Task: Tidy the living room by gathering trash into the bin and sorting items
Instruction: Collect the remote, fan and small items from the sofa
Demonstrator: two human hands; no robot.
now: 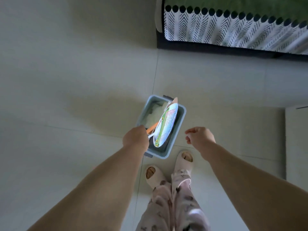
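Above the floor (80, 84) bin (182, 121), left fingers (143, 129) hold fan (166, 124).

One head-worn wide-angle view, facing almost straight down from standing; forearms enter from the bottom edge, blue bin (181, 121) mid-frame on the tiled floor (66, 80) below.

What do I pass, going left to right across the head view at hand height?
left hand → printed fan that it grips → right hand, holding nothing → white furniture at the right edge. The blue bin overlaps hand and fan, so I leave it unplaced.
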